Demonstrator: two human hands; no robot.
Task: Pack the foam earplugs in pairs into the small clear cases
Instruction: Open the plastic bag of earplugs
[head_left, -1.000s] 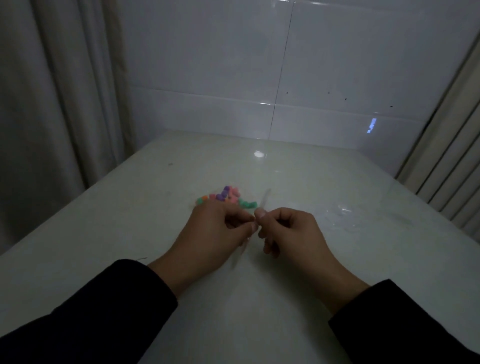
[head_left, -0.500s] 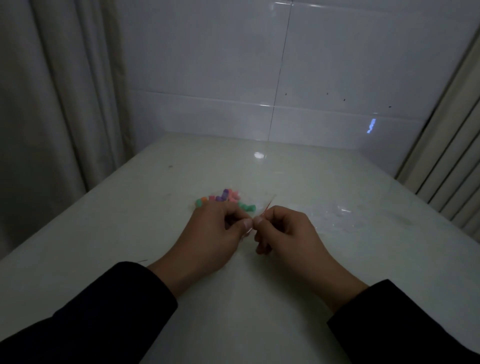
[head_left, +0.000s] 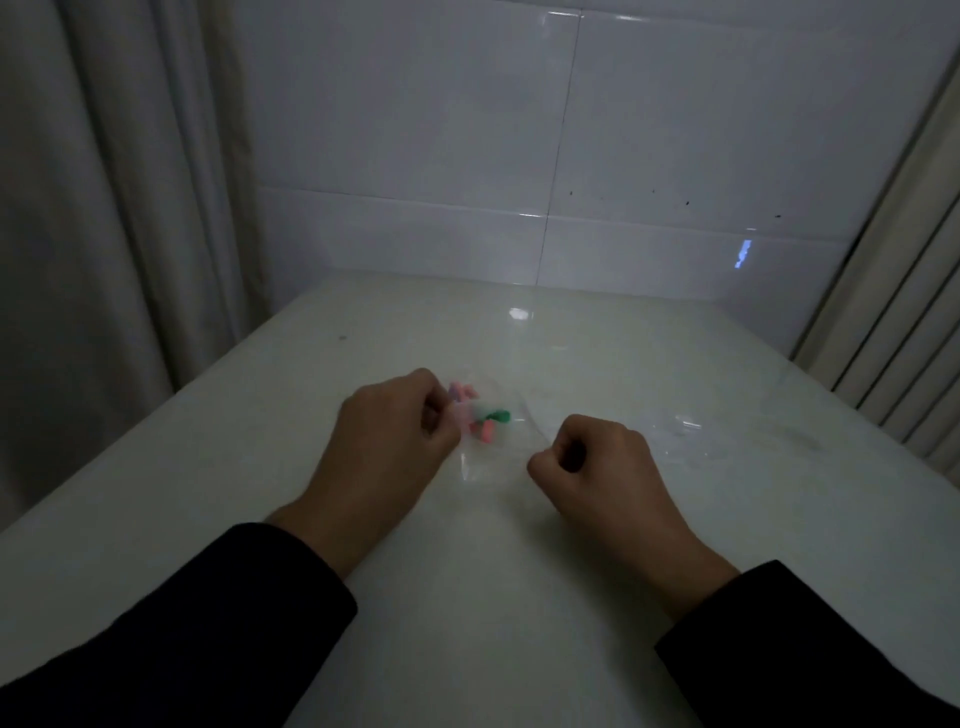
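A pale, glossy rectangular table (head_left: 519, 597) ran from the near edge to the white tiled wall (head_left: 675, 130), with grey curtains (head_left: 78, 208) hanging past its left edge. Two black sleeves (head_left: 208, 623) reached in from the near edge. The left hand (head_left: 387, 447) and right hand (head_left: 602, 467) sat near the middle, apart, each curled and pinching one side of a thin clear plastic case (head_left: 498, 447) stretched between them. Small pink, purple and green foam earplugs (head_left: 480, 413) lay clustered just beyond the left hand, blurred behind the plastic; whether any sat inside, I could not tell. More clear plastic (head_left: 685, 426) glinted toward the right edge.
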